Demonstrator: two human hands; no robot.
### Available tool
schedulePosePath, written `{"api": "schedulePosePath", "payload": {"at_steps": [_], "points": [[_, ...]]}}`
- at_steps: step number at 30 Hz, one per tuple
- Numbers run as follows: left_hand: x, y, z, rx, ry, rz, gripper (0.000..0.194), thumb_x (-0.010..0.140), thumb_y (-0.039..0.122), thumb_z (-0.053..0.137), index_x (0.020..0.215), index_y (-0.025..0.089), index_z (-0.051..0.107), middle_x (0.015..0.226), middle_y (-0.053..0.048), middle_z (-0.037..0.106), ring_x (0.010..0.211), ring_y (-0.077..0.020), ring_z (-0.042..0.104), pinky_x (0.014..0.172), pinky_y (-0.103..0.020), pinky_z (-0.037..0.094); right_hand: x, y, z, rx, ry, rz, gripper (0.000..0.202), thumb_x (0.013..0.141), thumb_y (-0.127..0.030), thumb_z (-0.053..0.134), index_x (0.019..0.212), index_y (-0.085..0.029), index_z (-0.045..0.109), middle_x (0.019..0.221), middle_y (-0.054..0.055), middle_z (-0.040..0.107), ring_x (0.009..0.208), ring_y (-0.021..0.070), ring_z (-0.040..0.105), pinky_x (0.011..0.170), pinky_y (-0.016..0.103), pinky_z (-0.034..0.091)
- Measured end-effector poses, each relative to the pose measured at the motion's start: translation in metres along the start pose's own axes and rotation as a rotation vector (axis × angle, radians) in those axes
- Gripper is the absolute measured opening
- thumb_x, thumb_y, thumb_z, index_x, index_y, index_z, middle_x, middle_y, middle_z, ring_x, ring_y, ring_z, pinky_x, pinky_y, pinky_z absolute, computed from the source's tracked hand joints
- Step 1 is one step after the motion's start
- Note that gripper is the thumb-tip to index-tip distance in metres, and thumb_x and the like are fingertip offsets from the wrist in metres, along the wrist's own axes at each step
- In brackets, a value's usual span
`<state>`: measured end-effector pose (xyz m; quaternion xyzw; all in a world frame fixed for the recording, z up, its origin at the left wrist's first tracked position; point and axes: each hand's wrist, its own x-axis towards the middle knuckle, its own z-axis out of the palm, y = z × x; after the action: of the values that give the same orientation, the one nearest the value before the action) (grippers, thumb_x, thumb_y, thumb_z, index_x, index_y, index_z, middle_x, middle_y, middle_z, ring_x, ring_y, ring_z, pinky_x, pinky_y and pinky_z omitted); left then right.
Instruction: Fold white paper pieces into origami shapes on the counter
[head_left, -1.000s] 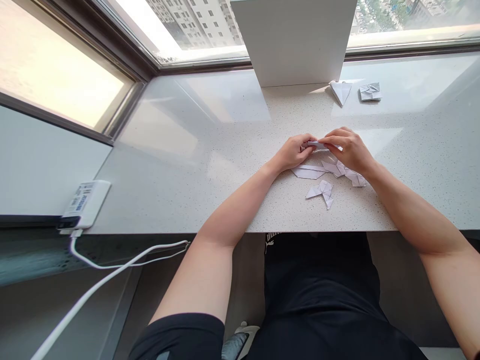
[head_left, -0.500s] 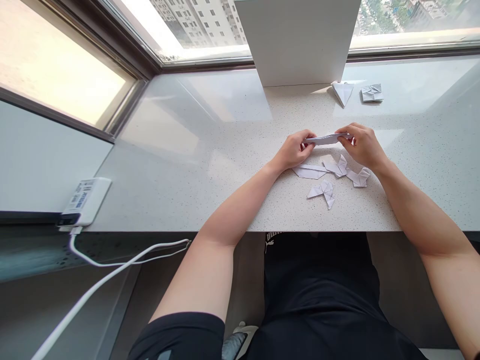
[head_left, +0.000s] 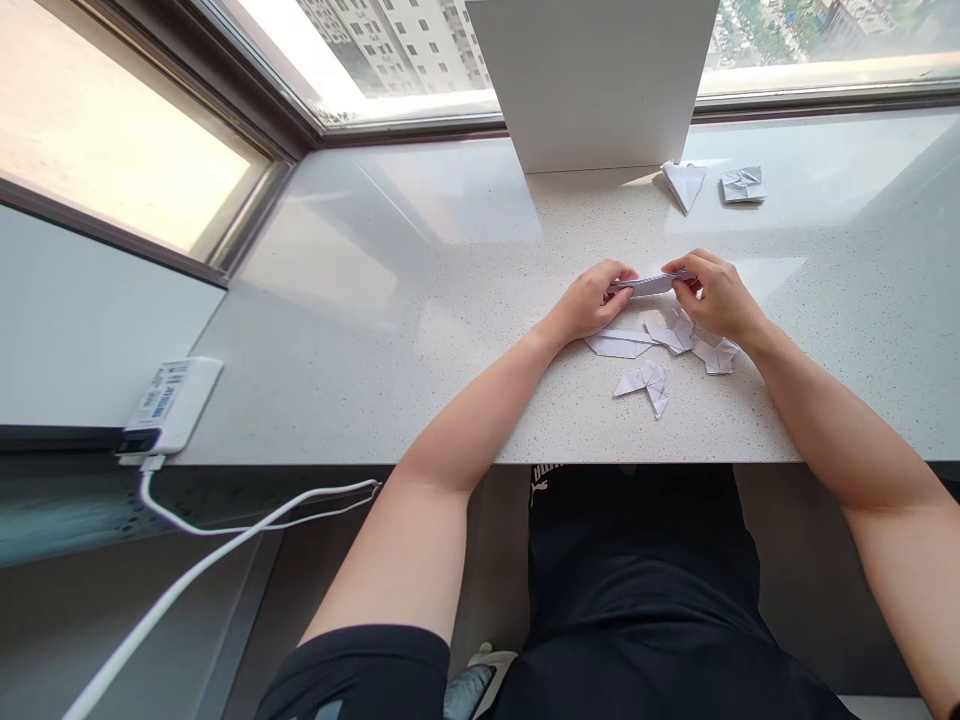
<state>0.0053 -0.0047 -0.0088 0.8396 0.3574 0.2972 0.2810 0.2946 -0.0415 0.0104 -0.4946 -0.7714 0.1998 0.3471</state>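
Observation:
A narrow folded paper strip (head_left: 651, 286) is held up between both hands above the speckled countertop. My left hand (head_left: 598, 297) pinches its left end, and my right hand (head_left: 713, 290) pinches its right end. Just below the hands lies a flat folded paper piece (head_left: 619, 344), its right tip by a winged folded piece (head_left: 673, 332). A similar folded piece (head_left: 715, 356) rests under my right wrist. Nearer the front edge is another folded paper shape (head_left: 645, 385).
On the countertop (head_left: 337, 330), a paper triangle (head_left: 684, 185) and a square folded paper (head_left: 742, 185) lie near the white panel (head_left: 600, 90) at the back. A white device (head_left: 176, 405) with a cable (head_left: 195, 570) sits at the left edge.
My right hand has moved slightly left along the strip, closer to my left hand. The left hand has barely moved, and the loose papers lie as before.

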Motion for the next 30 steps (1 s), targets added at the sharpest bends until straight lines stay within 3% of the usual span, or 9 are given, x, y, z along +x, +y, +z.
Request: {"api": "schedulePosePath", "payload": {"at_steps": [6,12,26,30], "points": [[0.0008,0.0010,0.0013,0.007,0.049,-0.007,0.021,0.119,0.023,0.063,0.130,0.021,0.081,0.132,-0.014,0.088,0.118,-0.0277,0.081,0.108,-0.044,0.066,-0.0002,0.0055,-0.0005,-0.066,0.018,0.041,0.031,0.113,-0.042,0.071,0.128,-0.027,0.093,0.128,0.015,0.084,0.088,0.0304,0.073,0.094,0.056,0.067],[0.0016,0.0030,0.0014,0.011,0.058,-0.037,0.022,0.118,0.022,0.063,0.129,0.020,0.082,0.133,-0.015,0.089,0.117,-0.0282,0.081,0.105,-0.044,0.068,0.0005,0.0071,-0.0068,-0.139,0.025,0.082,0.035,0.116,-0.050,0.070,0.124,-0.026,0.094,0.107,0.014,0.079,0.089,0.0326,0.070,0.096,0.056,0.060],[-0.0003,0.0024,-0.0006,0.032,0.012,-0.027,0.023,0.118,0.026,0.064,0.133,0.021,0.081,0.135,-0.015,0.087,0.120,-0.0289,0.081,0.104,-0.044,0.067,0.0028,0.0017,-0.0059,-0.140,-0.008,0.070,0.026,0.117,-0.048,0.066,0.113,-0.028,0.080,0.092,0.009,0.077,0.085,0.0314,0.067,0.089,0.050,0.056],[0.0000,0.0037,-0.0006,0.039,0.026,-0.036,0.024,0.117,0.024,0.063,0.133,0.021,0.081,0.134,-0.015,0.088,0.119,-0.0292,0.081,0.105,-0.045,0.068,0.0026,0.0000,-0.0100,-0.147,0.026,0.071,0.019,0.115,-0.045,0.071,0.124,-0.029,0.078,0.093,0.007,0.074,0.083,0.0306,0.066,0.088,0.050,0.056]]}}
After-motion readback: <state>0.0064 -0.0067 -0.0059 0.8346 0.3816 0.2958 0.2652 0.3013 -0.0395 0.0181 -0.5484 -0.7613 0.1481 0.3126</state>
